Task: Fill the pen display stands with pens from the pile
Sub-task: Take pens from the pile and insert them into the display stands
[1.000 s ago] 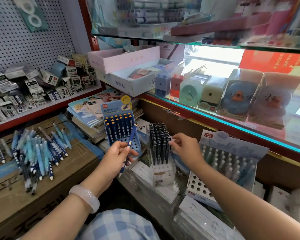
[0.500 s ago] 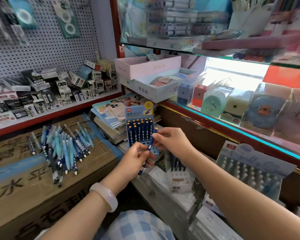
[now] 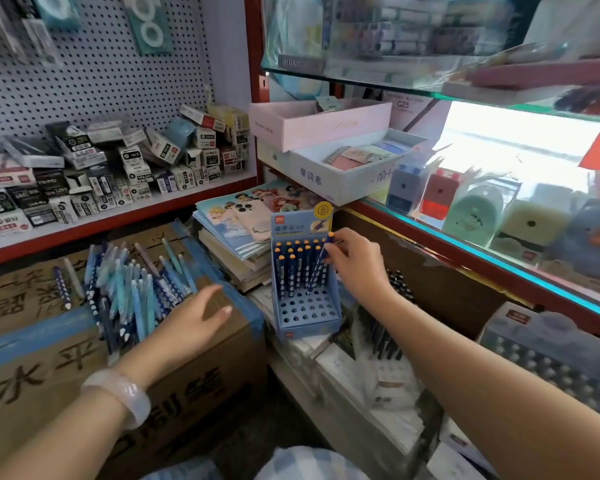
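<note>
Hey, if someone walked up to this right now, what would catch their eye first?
Probably the blue pen display stand in the middle, its back rows filled and its front holes bare, with the right hand pinching a blue pen tilted into it. Next, the pile of blue pens scattered on the taped cardboard box at left, where the left hand reaches, fingers straight.

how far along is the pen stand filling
Done: the blue stand has its back rows filled. In hand: the right hand pinches a pen, lowering it into a hole; the left hand reaches for the pile. Left: the empty front holes and many loose pens.
</note>
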